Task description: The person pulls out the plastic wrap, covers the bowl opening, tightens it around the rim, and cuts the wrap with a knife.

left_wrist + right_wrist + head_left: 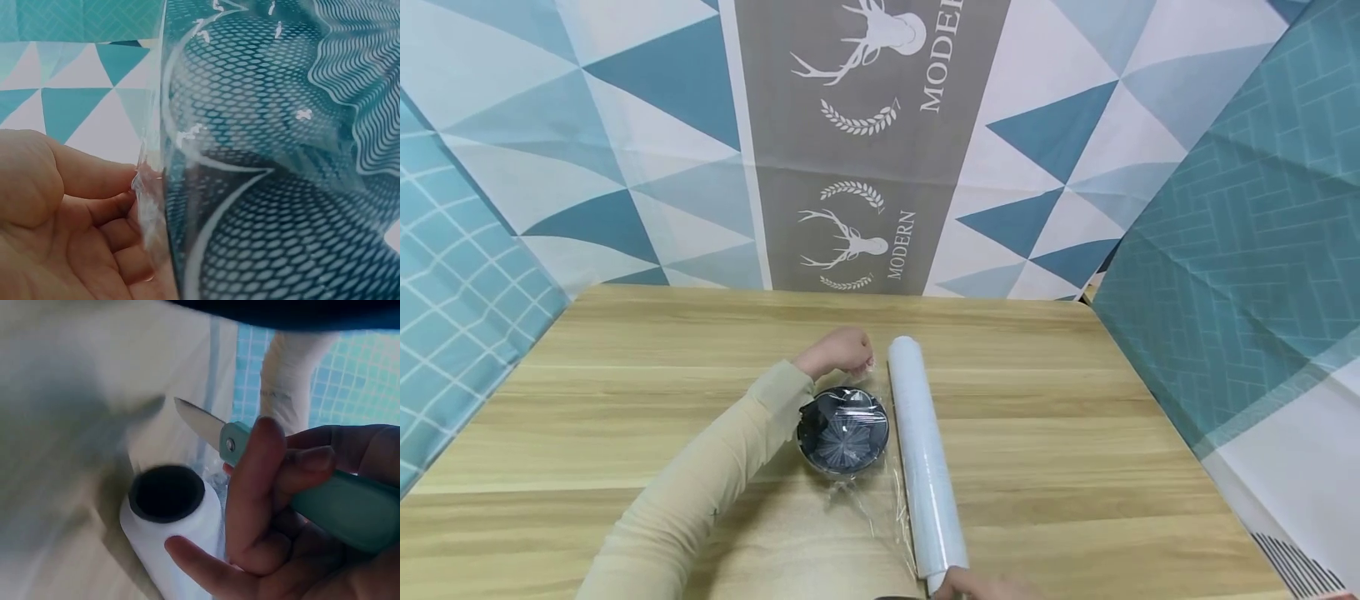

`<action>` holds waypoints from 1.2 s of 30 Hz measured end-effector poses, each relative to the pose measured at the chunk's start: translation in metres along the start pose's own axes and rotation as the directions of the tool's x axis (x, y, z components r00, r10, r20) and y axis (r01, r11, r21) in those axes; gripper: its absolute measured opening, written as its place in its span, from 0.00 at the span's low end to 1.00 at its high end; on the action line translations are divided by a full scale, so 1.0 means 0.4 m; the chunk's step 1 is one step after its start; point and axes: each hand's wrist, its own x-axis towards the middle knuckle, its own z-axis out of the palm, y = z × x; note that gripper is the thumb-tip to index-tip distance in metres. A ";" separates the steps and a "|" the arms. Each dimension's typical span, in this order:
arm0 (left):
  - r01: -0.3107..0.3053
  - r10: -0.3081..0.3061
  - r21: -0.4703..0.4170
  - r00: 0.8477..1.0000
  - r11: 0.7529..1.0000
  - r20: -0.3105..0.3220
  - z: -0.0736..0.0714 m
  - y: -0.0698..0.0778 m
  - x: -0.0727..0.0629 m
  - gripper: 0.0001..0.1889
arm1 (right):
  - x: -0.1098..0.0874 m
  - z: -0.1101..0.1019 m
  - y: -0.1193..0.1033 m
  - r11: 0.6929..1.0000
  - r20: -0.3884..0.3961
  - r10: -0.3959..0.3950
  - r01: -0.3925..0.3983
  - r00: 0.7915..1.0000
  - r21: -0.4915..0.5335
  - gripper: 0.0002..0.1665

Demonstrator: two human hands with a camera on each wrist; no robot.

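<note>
A dark bowl (pixel 842 442) with a pale radiating pattern stands on the table, glossy clear plastic wrap stretched over it. At its far side my left hand (pixel 844 348) pinches the wrap; the left wrist view shows thumb and fingers on the bunched film (pixel 147 194) beside the patterned bowl (pixel 250 100). The long white roll of plastic wrap (pixel 925 458) lies right of the bowl, loose film between them. My right hand (pixel 269 512), at the roll's near end, grips a folding knife (pixel 347 509) with a teal handle and its blade out. Its little finger overlaps the roll's end.
The wooden table (pixel 1075 433) reaches back to a patterned cloth wall (pixel 685 100). Teal-patterned cloths hang at the left and right sides. A small dark curved edge (pixel 897 597) shows at the bottom of the head view.
</note>
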 end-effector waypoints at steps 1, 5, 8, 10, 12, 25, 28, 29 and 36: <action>0.003 -0.003 -0.009 1.000 1.000 0.000 -0.001 -0.001 -0.001 0.11 | 0.002 -0.013 -0.003 0.996 0.045 0.061 -0.064 0.997 0.069 0.04; -0.009 0.009 0.012 1.000 1.000 0.006 -0.009 -0.001 -0.004 0.11 | 0.005 -0.063 -0.010 0.969 0.145 0.100 -0.130 0.984 0.209 0.10; -0.014 0.013 0.016 1.000 1.000 0.019 -0.017 -0.004 -0.007 0.13 | 0.013 -0.103 -0.013 0.934 0.190 0.104 -0.162 0.976 0.317 0.13; -0.014 0.014 -0.005 0.999 1.000 0.033 -0.023 -0.009 -0.009 0.14 | 0.018 -0.127 -0.014 0.916 0.185 0.148 -0.206 0.971 0.346 0.14; -0.019 0.020 -0.027 0.999 0.999 0.049 -0.029 -0.015 -0.012 0.13 | 0.022 -0.149 -0.016 0.904 0.169 0.202 -0.250 0.965 0.348 0.15; -0.028 0.033 -0.072 0.997 0.997 0.072 -0.050 -0.044 -0.028 0.10 | 0.075 -0.205 0.018 0.894 -0.231 0.379 -0.290 0.896 0.341 0.20; -0.017 0.023 -0.079 0.997 0.997 0.080 -0.055 -0.045 -0.032 0.09 | 0.091 -0.214 0.038 0.880 -0.291 0.430 -0.325 0.855 0.346 0.23; -0.014 0.021 -0.084 0.996 0.996 0.081 -0.056 -0.045 -0.033 0.09 | 0.097 -0.217 0.046 0.879 -0.311 0.438 -0.330 0.844 0.344 0.24; -0.052 0.064 -0.127 0.994 0.991 0.093 -0.060 -0.064 -0.048 0.07 | 0.130 -0.230 0.122 0.908 -0.410 0.413 -0.336 0.813 0.249 0.22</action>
